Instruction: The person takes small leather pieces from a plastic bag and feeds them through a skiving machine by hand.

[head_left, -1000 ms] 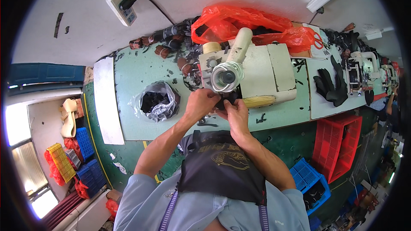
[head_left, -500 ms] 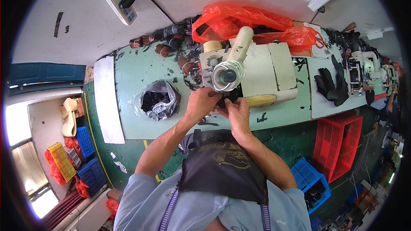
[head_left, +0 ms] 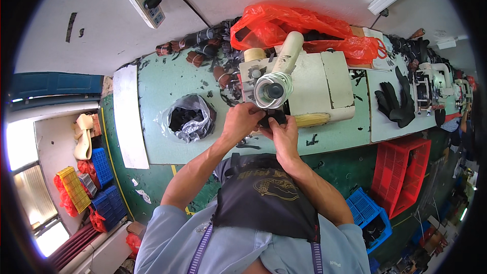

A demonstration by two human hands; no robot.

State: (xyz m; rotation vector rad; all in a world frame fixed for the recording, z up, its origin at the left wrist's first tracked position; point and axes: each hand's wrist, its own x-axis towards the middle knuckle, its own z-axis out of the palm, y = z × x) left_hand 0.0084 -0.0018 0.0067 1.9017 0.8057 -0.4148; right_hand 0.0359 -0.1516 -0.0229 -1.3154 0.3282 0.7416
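Observation:
My left hand [head_left: 240, 123] and my right hand [head_left: 283, 135] meet at the front of a cream-white sewing machine [head_left: 315, 80]. Between them is a small black piece of material [head_left: 274, 116], gripped by the thumbs and fingers of both hands. Its exact kind is too small to make out. A lamp head wound with white cable [head_left: 276, 89] hangs right above the fingers and hides the machine's working end. To the left of my left hand, a clear plastic bag [head_left: 203, 122] holds many black pieces.
Behind the machine lies a red plastic bag [head_left: 319, 25]. Bundles of dark and brown strips [head_left: 195, 59] line the table's back left. Black gloves [head_left: 398, 102] rest on the right. Red crates [head_left: 401, 172] and a blue crate [head_left: 366, 213] stand on the floor.
More of the black piece shows between my fingers, and my right thumb has shifted slightly on it. The whole view has moved a little; the things on the table stay put.

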